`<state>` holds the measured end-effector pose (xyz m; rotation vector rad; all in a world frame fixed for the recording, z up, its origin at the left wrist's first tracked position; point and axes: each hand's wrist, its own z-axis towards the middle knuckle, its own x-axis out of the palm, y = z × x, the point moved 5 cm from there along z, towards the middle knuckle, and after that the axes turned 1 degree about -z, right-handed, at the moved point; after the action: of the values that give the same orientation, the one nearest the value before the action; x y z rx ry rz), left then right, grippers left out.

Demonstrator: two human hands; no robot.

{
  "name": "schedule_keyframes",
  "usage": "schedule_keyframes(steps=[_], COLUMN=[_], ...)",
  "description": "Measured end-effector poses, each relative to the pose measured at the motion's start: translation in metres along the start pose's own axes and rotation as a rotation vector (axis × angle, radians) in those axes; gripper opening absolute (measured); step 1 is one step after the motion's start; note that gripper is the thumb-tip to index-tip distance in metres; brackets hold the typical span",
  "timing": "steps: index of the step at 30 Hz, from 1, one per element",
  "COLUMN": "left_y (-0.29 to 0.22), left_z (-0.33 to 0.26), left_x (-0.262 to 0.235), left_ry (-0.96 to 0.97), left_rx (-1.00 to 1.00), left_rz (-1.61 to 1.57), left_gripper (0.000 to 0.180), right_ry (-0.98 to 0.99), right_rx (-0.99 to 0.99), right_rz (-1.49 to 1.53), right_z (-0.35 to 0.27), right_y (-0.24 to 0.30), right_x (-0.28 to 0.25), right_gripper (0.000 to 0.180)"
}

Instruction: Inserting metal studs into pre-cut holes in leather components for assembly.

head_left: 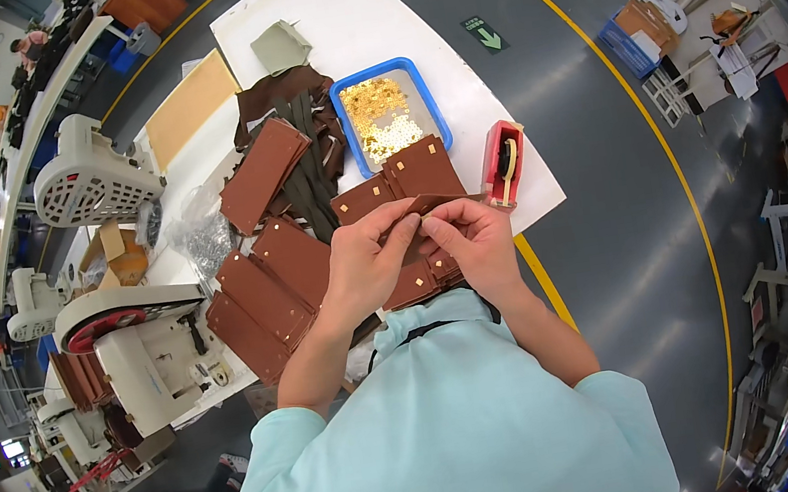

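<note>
My left hand (368,258) and my right hand (476,242) meet above the near edge of the table, thumbs and fingers pinched together on a brown leather piece (436,202). A tiny pale spot shows between the fingertips, too small to make out. Just beyond and beneath the hands lie brown leather panels (426,169) with small gold metal fittings. More panels (268,284) of this kind lie to the left of my left hand. Past them, a blue-rimmed tray (344,127) holds many small gold fittings (377,107).
A red tape dispenser (504,165) stands right of my hands, by the edge of the white table (351,10). Stacked brown leather pieces (265,171) lie on dark strips (310,187) at the left. White sewing machines (144,367) stand farther left, near a clear plastic bag (202,241).
</note>
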<state>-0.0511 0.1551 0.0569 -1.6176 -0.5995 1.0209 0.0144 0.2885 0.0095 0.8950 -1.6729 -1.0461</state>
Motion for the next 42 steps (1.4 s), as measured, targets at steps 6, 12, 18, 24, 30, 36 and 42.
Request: schedule_keyframes(steps=[6,12,18,24,30,36,42], left_y=[0.001,0.000,-0.009,-0.004,0.031,0.084,0.150], left_z=[-0.008,-0.010,-0.013,-0.013,-0.007,-0.007,-0.011], left_x=[0.003,0.003,0.004,0.005,-0.001,-0.007,0.014], left_ry=[0.008,-0.014,-0.093,-0.054,-0.006,-0.023,0.039], left_rx=[-0.020,0.066,0.308,0.178,-0.069,-0.288,-0.478], left_rz=[-0.064,0.088,0.290,0.177,-0.159,-0.727,-0.517], left_gripper=[0.024,0.023,0.023,0.022,0.021,0.023,0.027], right_ry=[0.006,-0.010,-0.039,-0.059,-0.207,0.139,0.367], right_rx=[-0.007,-0.019,-0.014,0.074,0.007,-0.116,0.106], right_rz=[0.075,0.073,0.024,-0.072,-0.307,-0.737,-0.775], right_z=[0.001,0.001,0.001,0.005,0.009,0.009,0.009], right_y=[-0.004,-0.003,0.001,-0.002,-0.012,-0.031,-0.107], right_x=[0.000,0.000,0.001,-0.007,-0.043,-0.070,-0.099], right_gripper=[0.014,0.014,0.014,0.016,0.021,0.031,0.024])
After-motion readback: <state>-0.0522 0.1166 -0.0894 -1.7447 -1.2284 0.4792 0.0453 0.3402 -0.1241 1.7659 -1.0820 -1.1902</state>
